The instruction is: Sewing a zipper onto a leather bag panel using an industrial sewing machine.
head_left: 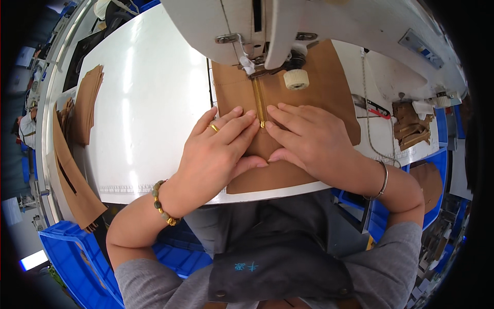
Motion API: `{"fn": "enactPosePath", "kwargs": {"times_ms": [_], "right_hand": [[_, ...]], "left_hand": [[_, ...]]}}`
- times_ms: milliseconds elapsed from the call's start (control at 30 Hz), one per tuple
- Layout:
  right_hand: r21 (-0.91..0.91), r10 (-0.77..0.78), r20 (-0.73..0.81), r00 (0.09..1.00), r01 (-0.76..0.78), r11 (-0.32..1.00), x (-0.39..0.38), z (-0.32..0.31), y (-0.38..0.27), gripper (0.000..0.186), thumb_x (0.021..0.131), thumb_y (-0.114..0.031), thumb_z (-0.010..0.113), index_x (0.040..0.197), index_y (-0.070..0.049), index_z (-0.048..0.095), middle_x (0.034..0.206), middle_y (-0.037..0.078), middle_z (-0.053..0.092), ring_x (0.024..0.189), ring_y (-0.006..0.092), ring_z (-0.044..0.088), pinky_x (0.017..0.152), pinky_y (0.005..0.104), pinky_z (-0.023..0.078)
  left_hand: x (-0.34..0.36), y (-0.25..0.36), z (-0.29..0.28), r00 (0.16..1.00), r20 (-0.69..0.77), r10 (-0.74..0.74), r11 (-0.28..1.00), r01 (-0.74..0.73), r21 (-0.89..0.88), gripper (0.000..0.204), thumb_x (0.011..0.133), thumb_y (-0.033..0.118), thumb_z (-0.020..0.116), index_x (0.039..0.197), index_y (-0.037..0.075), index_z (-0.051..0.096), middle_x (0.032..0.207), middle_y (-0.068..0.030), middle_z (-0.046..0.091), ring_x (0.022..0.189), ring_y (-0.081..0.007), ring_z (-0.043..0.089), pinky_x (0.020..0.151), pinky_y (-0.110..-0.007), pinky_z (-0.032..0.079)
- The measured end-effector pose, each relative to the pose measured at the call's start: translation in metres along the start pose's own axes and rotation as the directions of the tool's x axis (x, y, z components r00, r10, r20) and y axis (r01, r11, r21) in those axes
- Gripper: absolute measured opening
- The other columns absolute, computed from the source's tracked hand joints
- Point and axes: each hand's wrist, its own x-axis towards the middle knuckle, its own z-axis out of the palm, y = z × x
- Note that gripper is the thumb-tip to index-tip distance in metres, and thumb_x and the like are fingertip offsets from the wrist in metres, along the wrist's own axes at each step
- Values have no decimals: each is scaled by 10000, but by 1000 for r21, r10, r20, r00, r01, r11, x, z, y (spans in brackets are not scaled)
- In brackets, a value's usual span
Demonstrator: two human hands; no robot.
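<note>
A brown panel of leather or cloth lies on the white table under the head of a sewing machine. Down its middle runs a gold-toothed zipper, its far end beneath the presser foot and needle area, its slider at the near end. My left hand rests on the panel left of the zipper, fingers stretched out. Opposite it, my right hand lies flat with fingertips close to the slider. Both thumbs press the panel nearer to me, their tips almost meeting. The needle itself I cannot make out.
Stacked brown pieces stand at the left, beside a long slotted brown piece hanging over the edge. Red-handled thread snips, a cord and small brown pieces lie right. Blue bins flank me.
</note>
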Motion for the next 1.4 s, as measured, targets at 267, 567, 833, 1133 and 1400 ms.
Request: {"fn": "enactPosePath", "kwargs": {"times_ms": [267, 567, 833, 1133, 1400], "right_hand": [[-41, -10, -13, 1000, 10, 999, 8, 5, 10, 574, 756, -364, 838, 1188, -1, 729, 1276, 155, 717, 1219, 292, 686, 1033, 429, 542], [-24, 47, -27, 999, -48, 999, 24, 14, 33, 532, 760, -352, 852, 1172, -33, 740, 1157, 86, 733, 1084, 273, 702, 971, 399, 541], [-15, 76, -89, 993, -78, 997, 27, 24, 46, 490, 816, -374, 826, 1193, -77, 727, 1182, 97, 721, 1172, 290, 662, 1110, 457, 474], [84, 63, -77, 995, -57, 995, 29, 19, 47, 478, 853, -333, 805, 1233, -55, 718, 1181, 122, 711, 1102, 326, 653, 1089, 469, 477], [371, 202, -27, 979, -178, 911, 26, 18, 51, 365, 933, -255, 775, 1223, -37, 740, 1111, 121, 735, 1043, 291, 677, 1041, 432, 509]], "left_hand": [[10, -11, 3, 1000, -21, 17, 999, -16, 33, 658, 789, 462, 824, 1287, 41, 738, 1355, -80, 703, 1321, -274, 644, 1120, -496, 470], [29, -31, 11, 994, -108, 7, 999, -2, 50, 619, 806, 452, 818, 1263, 40, 758, 1272, -71, 726, 1280, -264, 667, 1100, -469, 493], [33, -34, 14, 984, -179, -4, 995, 23, 102, 555, 826, 422, 816, 1230, 44, 774, 1242, -62, 741, 1216, -258, 696, 1072, -453, 525], [32, -35, 13, 988, -155, -12, 997, 23, 67, 531, 857, 429, 788, 1219, 41, 777, 1242, -74, 742, 1226, -255, 693, 1068, -456, 529], [30, -36, 14, 990, -141, -16, 996, 28, 81, 557, 870, 453, 768, 1262, 57, 759, 1259, -71, 732, 1245, -256, 684, 1078, -468, 523]]}}
